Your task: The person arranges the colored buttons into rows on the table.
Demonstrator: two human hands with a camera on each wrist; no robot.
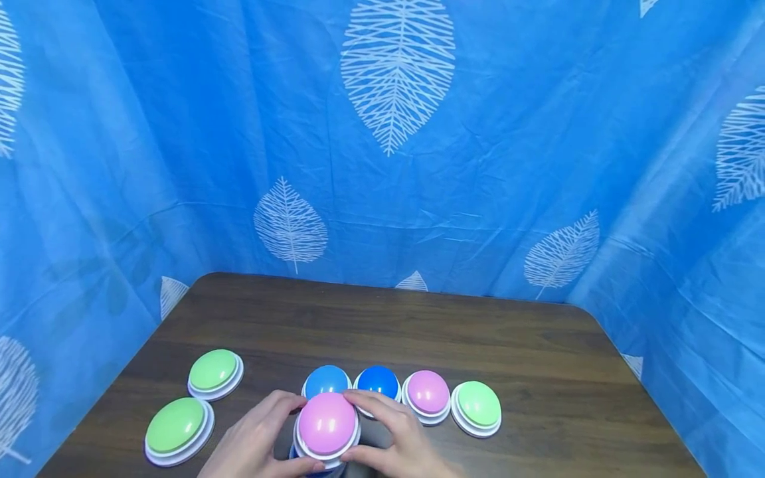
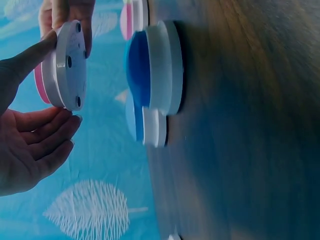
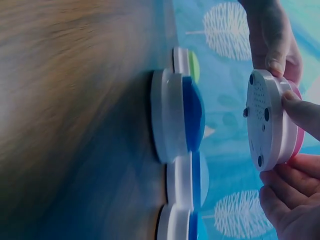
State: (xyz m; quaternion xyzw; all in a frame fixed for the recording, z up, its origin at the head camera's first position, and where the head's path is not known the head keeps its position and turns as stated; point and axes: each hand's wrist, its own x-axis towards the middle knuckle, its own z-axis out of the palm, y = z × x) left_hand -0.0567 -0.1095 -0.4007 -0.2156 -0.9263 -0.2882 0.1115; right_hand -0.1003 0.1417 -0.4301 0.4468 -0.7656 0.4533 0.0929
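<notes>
A pink push button (image 1: 327,423) with a white base is held in the air by both hands, dome toward the head camera. My left hand (image 1: 254,435) grips its left side between thumb and fingers. On the opposite side, my right hand (image 1: 397,435) pinches the rim the same way. Both wrist views show the white underside (image 2: 76,67) with dark round feet, raised off the table. Nearest below it stands a blue button (image 3: 192,115) on the table; in the head view it is mostly hidden behind the held one.
Behind the hands, a row on the wooden table (image 1: 388,318) holds a light blue button (image 1: 325,380), a dark blue button (image 1: 378,380), a pink button (image 1: 427,392) and a green button (image 1: 480,403). At left lie two green buttons (image 1: 213,370). Blue leaf-print curtains (image 1: 418,199) surround the table.
</notes>
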